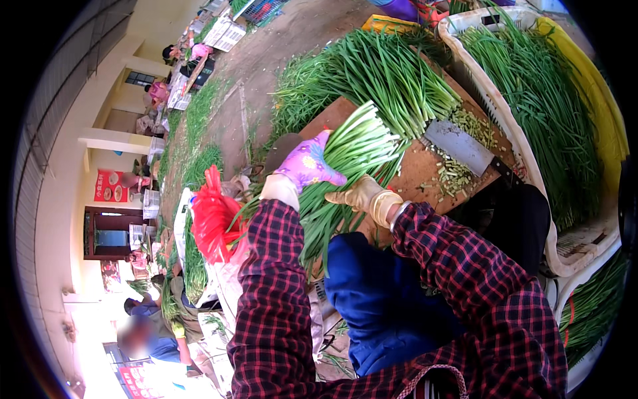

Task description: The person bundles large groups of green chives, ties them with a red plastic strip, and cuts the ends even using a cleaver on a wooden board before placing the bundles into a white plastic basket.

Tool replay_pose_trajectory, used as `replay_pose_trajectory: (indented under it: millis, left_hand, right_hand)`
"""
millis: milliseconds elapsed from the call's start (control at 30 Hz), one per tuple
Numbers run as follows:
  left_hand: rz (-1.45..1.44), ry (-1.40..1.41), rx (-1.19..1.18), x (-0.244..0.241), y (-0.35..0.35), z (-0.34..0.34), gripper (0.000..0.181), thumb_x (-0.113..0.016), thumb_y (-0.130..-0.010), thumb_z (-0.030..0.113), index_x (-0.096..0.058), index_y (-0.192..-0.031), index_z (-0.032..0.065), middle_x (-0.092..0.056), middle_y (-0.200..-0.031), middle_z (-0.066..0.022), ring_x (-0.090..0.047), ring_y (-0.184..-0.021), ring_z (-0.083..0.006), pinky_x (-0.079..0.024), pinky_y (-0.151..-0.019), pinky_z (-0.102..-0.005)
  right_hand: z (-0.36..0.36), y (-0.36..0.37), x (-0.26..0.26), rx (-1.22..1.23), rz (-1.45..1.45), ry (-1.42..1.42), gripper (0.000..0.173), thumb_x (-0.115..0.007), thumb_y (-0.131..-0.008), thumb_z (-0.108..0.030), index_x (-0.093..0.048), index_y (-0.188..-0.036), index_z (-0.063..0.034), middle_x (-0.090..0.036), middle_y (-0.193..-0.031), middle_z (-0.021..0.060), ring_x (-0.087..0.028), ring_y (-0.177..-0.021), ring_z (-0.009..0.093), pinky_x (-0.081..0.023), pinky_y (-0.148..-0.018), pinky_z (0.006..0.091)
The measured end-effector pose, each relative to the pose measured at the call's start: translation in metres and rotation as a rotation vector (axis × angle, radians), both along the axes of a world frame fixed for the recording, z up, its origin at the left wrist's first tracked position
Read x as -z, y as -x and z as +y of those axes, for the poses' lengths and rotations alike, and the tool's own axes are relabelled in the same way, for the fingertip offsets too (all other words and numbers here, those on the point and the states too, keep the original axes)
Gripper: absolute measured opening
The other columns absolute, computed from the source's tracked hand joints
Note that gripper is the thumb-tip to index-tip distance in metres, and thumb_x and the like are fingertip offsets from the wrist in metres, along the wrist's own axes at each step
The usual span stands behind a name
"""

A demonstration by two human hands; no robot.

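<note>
A thick bundle of garlic chives (359,144) lies across my two gloved hands, its pale stem ends pointing up and away from me. My left hand (311,162), in a purple flowered glove, grips the bundle from its left side. My right hand (361,194), in a tan glove, rests against its lower right side, fingers partly hidden by the leaves. Beneath is a brown wooden board (416,172). A cleaver (461,144) with a black handle lies on the board, among chopped stem bits (453,177). Beyond it sits a large pile of chives (384,75).
A white plastic crate (503,107) full of chives stands close on the right. A red plastic bag (214,214) is by my left arm. Loose greens (199,124) litter the floor. A person in blue (164,349) sits at lower left; other people work along the far wall.
</note>
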State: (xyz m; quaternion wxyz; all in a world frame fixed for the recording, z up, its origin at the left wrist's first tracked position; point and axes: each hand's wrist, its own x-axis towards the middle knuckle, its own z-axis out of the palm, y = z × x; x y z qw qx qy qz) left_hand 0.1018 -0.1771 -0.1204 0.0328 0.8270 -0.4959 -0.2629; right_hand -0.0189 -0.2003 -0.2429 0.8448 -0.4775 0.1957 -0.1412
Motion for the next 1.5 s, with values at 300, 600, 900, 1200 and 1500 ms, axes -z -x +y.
replay_pose_trajectory:
  millis: [300,600,900,1200,1500]
  left_hand:
    - [0.256,0.075,-0.148,0.113,-0.034,-0.009,0.11,-0.088,-0.055,0.032,-0.027,-0.142,0.0058,-0.06,-0.12,-0.018,-0.057,-0.114,-0.0305,-0.043,-0.097,-0.0363]
    - [0.036,0.28,-0.182,0.104,-0.021,-0.002,0.116,-0.088,-0.055,0.041,-0.022,-0.143,0.0056,-0.048,-0.132,-0.0216,-0.049,-0.121,-0.0341,-0.04,-0.102,-0.0384]
    - [-0.218,0.186,-0.087,0.141,-0.025,-0.006,0.135,-0.082,-0.046,0.061,-0.012,-0.147,0.0074,-0.031,-0.144,-0.0204,-0.034,-0.131,-0.0385,-0.031,-0.106,-0.0458]
    - [-0.398,0.193,-0.057,0.149,0.011,0.003,0.137,-0.083,-0.044,0.059,-0.009,-0.146,0.0052,-0.025,-0.147,-0.0185,-0.027,-0.134,-0.0358,-0.023,-0.107,-0.0502]
    - [-0.306,0.007,-0.044,0.132,0.007,0.002,0.13,-0.082,-0.051,0.056,-0.011,-0.146,0.0039,-0.019,-0.151,-0.0176,-0.021,-0.139,-0.0332,-0.017,-0.111,-0.0554]
  right_hand:
    - [-0.017,-0.015,0.08,0.058,0.402,-0.19,0.044,-0.083,-0.072,-0.021,-0.062,-0.102,0.0029,-0.065,-0.086,0.0082,-0.058,-0.053,0.019,-0.049,-0.042,0.0312]
    - [-0.038,-0.033,0.08,-0.292,0.624,0.355,0.064,-0.065,-0.077,-0.059,-0.067,-0.082,0.004,-0.067,-0.074,0.0162,-0.067,-0.068,0.028,-0.052,-0.069,0.0376]
    - [-0.028,0.004,0.065,-0.254,0.642,0.771,0.068,-0.065,-0.076,-0.057,-0.062,-0.109,0.0023,-0.064,-0.104,0.0257,-0.06,-0.103,0.037,-0.045,-0.091,0.0419]
    - [-0.024,0.087,0.064,-0.11,0.799,1.208,0.029,-0.069,-0.078,-0.021,-0.066,-0.106,-0.0265,-0.066,-0.095,0.01,-0.064,-0.086,0.03,-0.052,-0.073,0.042]
    - [-0.052,0.031,0.053,0.191,0.388,1.488,0.014,-0.066,-0.079,-0.03,-0.066,-0.075,-0.0167,-0.062,-0.071,0.0076,-0.063,-0.067,0.029,-0.05,-0.059,0.0417]
